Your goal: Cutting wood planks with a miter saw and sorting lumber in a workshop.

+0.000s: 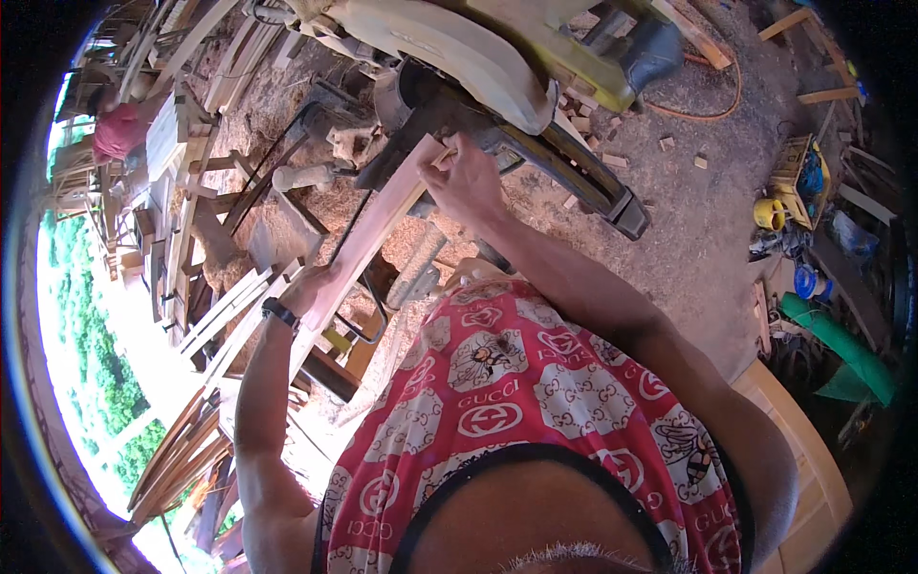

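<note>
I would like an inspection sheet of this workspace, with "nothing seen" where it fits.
Surface: floor strewn with shavings and small offcuts.
Job's things: long wooden board, its far end near a machine.
Clutter: wood strips, lower left; yellow crate and green sheet, right.
Grips: left hand holds the board partway along; right hand holds its far end.
Cables: orange cord or hose on floor, upper right.
Surroundings: person in red, far left; greenery outside.
</note>
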The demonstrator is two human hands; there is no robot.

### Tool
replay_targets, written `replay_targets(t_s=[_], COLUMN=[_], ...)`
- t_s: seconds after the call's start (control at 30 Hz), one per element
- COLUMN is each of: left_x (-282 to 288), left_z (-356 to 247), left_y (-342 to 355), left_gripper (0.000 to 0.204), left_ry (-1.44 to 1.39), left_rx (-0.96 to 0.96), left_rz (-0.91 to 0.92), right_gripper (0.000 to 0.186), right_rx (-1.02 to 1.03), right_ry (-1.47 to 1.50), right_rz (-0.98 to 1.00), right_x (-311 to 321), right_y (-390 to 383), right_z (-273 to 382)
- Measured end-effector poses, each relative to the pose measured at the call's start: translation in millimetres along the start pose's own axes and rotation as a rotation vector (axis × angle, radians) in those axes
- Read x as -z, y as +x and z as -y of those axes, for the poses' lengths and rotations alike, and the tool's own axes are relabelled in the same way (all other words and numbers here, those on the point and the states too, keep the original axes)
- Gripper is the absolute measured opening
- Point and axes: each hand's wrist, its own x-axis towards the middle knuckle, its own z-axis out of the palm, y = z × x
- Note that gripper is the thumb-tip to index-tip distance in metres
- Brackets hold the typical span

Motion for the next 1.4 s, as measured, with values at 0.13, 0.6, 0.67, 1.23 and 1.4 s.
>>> replay_targets(t_s=[0.13,0.6,0.67,1.23,1.4], left_x=[2.7,-11.7,-16.0,-1.5,-1.1], left_z=[10.2,-16.2,-44.4,2.4,-70.2], left_y=[7.5,29.2,34.8,59.4,20.8], left_gripper=[0.073,0.078,0.075,0.072,0.088], left_ry=[0.059,-0.297,-0.356,-0.126,-0.117], left_rx=[0.065,-0.051,-0.079,-0.180,0.083], left_rz=[0.050,-0.010,-0.004,-0.089,0.009], right_gripper=[0.045,0.053,0.048,0.085,0.048], right_rx=[-0.091,-0.165,-0.056,0.120,0.393], right_ry=[-0.047,0.298,0.259,-0.797,-0.438], right_rz=[0.064,0.003,0.094,0.288,0.677], right_x=[11.5,30.9,54.1,34.2,78.3], right_y=[-2.4,-5.9,-15.2,32.0,11.5], right_z=[8.1,23.7,22.0,-9.0,10.6])
